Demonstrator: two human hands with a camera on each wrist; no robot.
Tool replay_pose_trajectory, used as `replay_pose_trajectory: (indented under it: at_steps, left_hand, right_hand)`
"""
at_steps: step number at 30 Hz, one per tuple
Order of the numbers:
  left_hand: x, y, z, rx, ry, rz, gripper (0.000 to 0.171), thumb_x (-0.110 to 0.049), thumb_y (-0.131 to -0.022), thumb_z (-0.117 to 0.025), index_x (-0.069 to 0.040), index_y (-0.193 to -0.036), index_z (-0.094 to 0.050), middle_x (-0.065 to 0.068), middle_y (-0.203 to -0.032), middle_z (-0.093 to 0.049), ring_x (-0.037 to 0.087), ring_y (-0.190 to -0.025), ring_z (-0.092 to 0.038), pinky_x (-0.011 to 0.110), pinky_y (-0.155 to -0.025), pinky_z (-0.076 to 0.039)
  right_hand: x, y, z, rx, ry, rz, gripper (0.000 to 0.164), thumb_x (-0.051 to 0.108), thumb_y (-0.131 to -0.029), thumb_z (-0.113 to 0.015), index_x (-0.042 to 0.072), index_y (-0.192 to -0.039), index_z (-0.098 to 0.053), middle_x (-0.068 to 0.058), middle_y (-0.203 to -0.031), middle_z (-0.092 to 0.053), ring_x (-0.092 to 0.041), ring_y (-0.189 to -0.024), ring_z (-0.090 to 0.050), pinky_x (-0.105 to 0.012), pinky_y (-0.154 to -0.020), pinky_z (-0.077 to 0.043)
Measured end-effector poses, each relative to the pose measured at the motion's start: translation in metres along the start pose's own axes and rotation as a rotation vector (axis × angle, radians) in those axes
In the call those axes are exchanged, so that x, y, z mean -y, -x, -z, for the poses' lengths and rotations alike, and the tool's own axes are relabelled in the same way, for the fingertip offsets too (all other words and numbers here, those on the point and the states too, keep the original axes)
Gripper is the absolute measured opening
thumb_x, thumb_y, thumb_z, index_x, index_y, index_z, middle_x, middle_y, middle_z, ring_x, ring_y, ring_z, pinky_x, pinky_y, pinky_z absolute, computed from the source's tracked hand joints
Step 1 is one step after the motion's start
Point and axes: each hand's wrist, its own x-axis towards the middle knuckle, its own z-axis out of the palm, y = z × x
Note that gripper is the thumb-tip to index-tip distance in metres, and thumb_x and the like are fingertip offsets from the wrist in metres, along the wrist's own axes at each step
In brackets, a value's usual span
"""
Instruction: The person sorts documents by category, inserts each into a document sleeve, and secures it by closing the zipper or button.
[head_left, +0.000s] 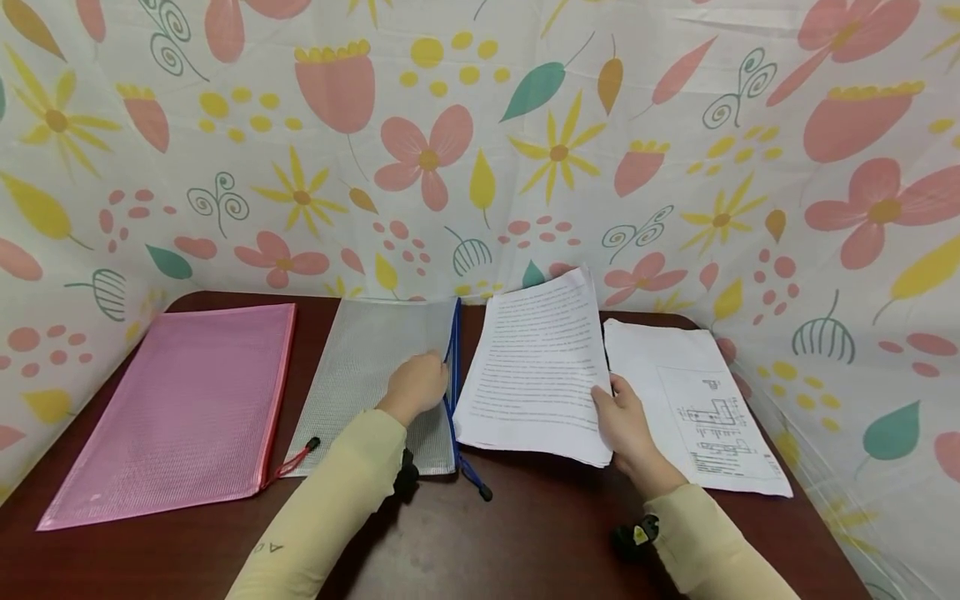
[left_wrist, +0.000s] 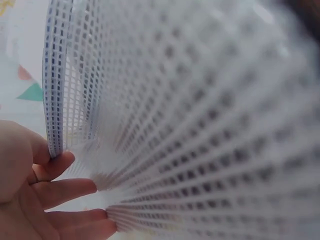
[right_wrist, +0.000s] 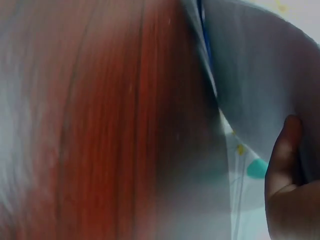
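Note:
My left hand (head_left: pixel 416 385) pinches the edge of a clear mesh zipper pouch (head_left: pixel 360 358) beside its blue zipper (head_left: pixel 454 358). In the left wrist view, the thumb and index finger of that hand (left_wrist: pixel 30 185) grip the lifted mesh (left_wrist: pixel 200 100), with the other fingers against it. A sheaf of printed papers (head_left: pixel 536 367) is tilted up in my right hand (head_left: pixel 626 421), which grips its right edge. The right wrist view shows the thumb lying on the bent papers (right_wrist: pixel 260 65). Their left edge is close to the blue zipper; I cannot tell whether any of it is inside.
A pink mesh zipper pouch (head_left: pixel 187 400) with a red pull cord (head_left: pixel 296 458) lies at the left. More papers bearing a line drawing (head_left: pixel 705 408) lie at the right. Floral fabric (head_left: pixel 480 150) stands behind the dark wooden table (head_left: pixel 510 542).

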Motion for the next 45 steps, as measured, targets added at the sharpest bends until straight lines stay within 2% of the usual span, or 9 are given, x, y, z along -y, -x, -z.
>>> replay_pose_trajectory:
  at_steps: [3,5,7,11,17,25,34,45]
  left_hand:
    - [0.0,-0.002,-0.003,-0.007,-0.036,-0.013,0.035,-0.022,-0.099,-0.04,0.0,-0.119,-0.059,0.018,-0.104,-0.067,0.027,-0.079,-0.064,0.036,-0.057,-0.049]
    - [0.0,-0.004,-0.005,-0.018,-0.054,-0.022,0.034,-0.021,-0.099,-0.041,0.0,-0.119,-0.059,0.018,-0.104,-0.068,0.029,-0.081,-0.066,0.037,-0.058,-0.051]
    - [0.0,-0.005,-0.007,-0.028,-0.063,-0.02,0.032,-0.021,-0.099,-0.042,-0.001,-0.116,-0.06,0.018,-0.102,-0.068,0.03,-0.081,-0.066,0.037,-0.057,-0.051]
    - [-0.002,-0.005,-0.008,-0.041,-0.054,0.0,0.027,-0.021,-0.099,-0.041,-0.004,-0.1,-0.062,0.015,-0.089,-0.067,0.027,-0.074,-0.064,0.035,-0.053,-0.048]
    - [-0.007,0.0,-0.009,-0.071,-0.019,0.01,0.027,-0.018,-0.099,-0.04,-0.003,-0.089,-0.059,0.014,-0.078,-0.062,0.024,-0.064,-0.06,0.034,-0.049,-0.045]
    - [-0.011,0.003,-0.011,-0.073,-0.023,0.012,0.026,-0.018,-0.098,-0.04,-0.002,-0.092,-0.059,0.015,-0.08,-0.063,0.025,-0.068,-0.062,0.037,-0.051,-0.048]
    - [-0.015,0.004,-0.011,-0.08,-0.034,0.014,0.024,-0.018,-0.098,-0.041,-0.002,-0.095,-0.059,0.016,-0.084,-0.065,0.026,-0.07,-0.063,0.037,-0.052,-0.048]
    - [-0.019,0.005,-0.016,-0.09,-0.077,0.01,0.023,-0.016,-0.098,-0.042,-0.001,-0.096,-0.059,0.015,-0.078,-0.064,0.024,-0.064,-0.061,0.037,-0.049,-0.048]
  right_hand:
    - [0.004,0.004,-0.004,0.007,-0.046,0.025,0.045,0.019,-0.103,-0.031,0.004,-0.145,-0.026,-0.027,-0.12,-0.055,-0.006,-0.074,-0.064,-0.026,-0.064,-0.053]
    - [0.007,0.006,-0.006,0.021,-0.065,0.031,0.045,0.02,-0.103,-0.031,0.004,-0.145,-0.026,-0.025,-0.121,-0.054,-0.005,-0.076,-0.064,-0.025,-0.066,-0.053]
    - [0.008,0.007,-0.008,0.034,-0.078,0.027,0.045,0.02,-0.103,-0.031,0.005,-0.145,-0.026,-0.024,-0.121,-0.054,-0.006,-0.078,-0.064,-0.025,-0.067,-0.053]
    - [0.006,0.007,-0.012,0.044,-0.085,0.004,0.045,0.021,-0.103,-0.032,0.004,-0.144,-0.026,-0.026,-0.124,-0.055,-0.007,-0.079,-0.066,-0.026,-0.066,-0.054]
    - [-0.002,0.006,-0.014,0.04,-0.062,-0.015,0.046,0.02,-0.102,-0.032,0.002,-0.145,-0.027,-0.028,-0.123,-0.056,-0.007,-0.077,-0.066,-0.026,-0.064,-0.054]
    - [-0.005,-0.002,-0.014,0.075,-0.047,-0.019,0.044,0.018,-0.101,-0.039,-0.001,-0.14,-0.034,-0.025,-0.116,-0.06,-0.01,-0.074,-0.067,-0.026,-0.062,-0.054]
    - [-0.004,-0.011,-0.007,0.131,-0.072,-0.007,0.042,0.014,-0.099,-0.046,-0.005,-0.136,-0.037,-0.006,-0.095,-0.062,-0.008,-0.07,-0.065,-0.025,-0.06,-0.054]
    - [-0.007,-0.018,-0.009,0.174,-0.078,0.014,0.042,0.012,-0.099,-0.045,-0.008,-0.135,-0.037,-0.009,-0.098,-0.061,-0.008,-0.07,-0.065,-0.023,-0.06,-0.054]
